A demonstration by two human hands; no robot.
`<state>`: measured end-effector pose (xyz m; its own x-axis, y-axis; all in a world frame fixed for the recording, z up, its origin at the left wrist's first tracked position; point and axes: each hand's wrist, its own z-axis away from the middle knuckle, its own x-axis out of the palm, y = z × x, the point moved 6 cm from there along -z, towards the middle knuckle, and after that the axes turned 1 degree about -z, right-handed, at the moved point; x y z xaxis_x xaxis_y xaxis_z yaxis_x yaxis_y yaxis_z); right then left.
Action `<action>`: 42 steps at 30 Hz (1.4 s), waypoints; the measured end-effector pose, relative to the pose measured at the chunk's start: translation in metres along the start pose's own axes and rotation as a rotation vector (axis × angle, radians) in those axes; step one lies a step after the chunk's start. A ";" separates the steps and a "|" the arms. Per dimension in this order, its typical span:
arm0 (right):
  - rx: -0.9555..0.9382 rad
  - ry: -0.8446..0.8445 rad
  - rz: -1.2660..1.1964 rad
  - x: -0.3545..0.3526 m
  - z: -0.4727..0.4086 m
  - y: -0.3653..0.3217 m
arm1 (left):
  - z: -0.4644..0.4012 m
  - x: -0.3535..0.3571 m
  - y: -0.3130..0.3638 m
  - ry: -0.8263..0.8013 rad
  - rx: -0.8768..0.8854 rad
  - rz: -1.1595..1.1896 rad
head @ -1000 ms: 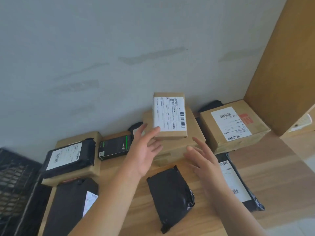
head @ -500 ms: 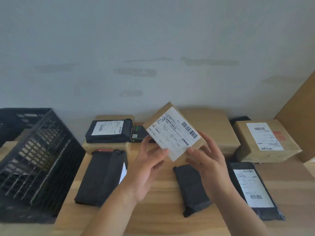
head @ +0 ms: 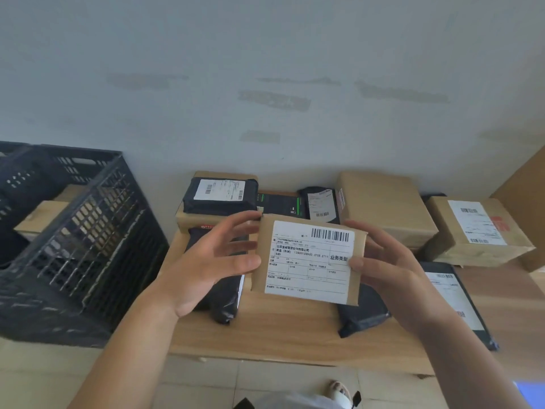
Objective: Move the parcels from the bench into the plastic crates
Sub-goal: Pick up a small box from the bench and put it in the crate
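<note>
Above the middle of the wooden bench (head: pixel 280 329) I hold a small brown cardboard parcel (head: pixel 309 258) with a white barcode label facing me. My left hand (head: pixel 212 267) holds its left edge, thumb in front and fingers spread toward the top corner. My right hand (head: pixel 389 267) pinches the right edge with the thumb on the label and fingers behind. A black plastic crate (head: pixel 88 231) stands to the left of the bench, with a cardboard box (head: pixel 41 214) inside it.
Against the wall sit a black bag on a box (head: pixel 221 194), a dark green-striped box (head: pixel 280 202), a large plain box (head: pixel 386 208) and a labelled box (head: pixel 477 231). Black mailer bags (head: pixel 224 302) (head: pixel 362 314) (head: pixel 454 302) lie on the bench. A wooden panel (head: pixel 525 184) stands at the right.
Both hands took the small parcel off the large plain box, lifted it and turned it label-up toward me. My view swung left, bringing the crate into sight.
</note>
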<state>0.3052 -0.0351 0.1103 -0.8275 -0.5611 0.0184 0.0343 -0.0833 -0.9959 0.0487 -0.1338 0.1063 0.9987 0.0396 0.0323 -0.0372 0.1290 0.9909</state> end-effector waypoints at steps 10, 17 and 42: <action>-0.007 0.022 -0.044 0.024 0.009 -0.001 | 0.022 -0.009 -0.003 0.040 0.054 0.073; 0.112 -0.123 -0.002 0.041 0.010 0.017 | 0.050 -0.013 -0.033 0.180 0.042 0.130; 0.252 -0.792 0.022 0.105 -0.055 0.058 | 0.163 0.042 -0.071 0.921 -0.051 0.257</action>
<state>0.1896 -0.0530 0.0492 -0.1890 -0.9705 0.1495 0.2483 -0.1945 -0.9489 0.0986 -0.3029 0.0588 0.5407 0.8338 0.1112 -0.2746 0.0500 0.9603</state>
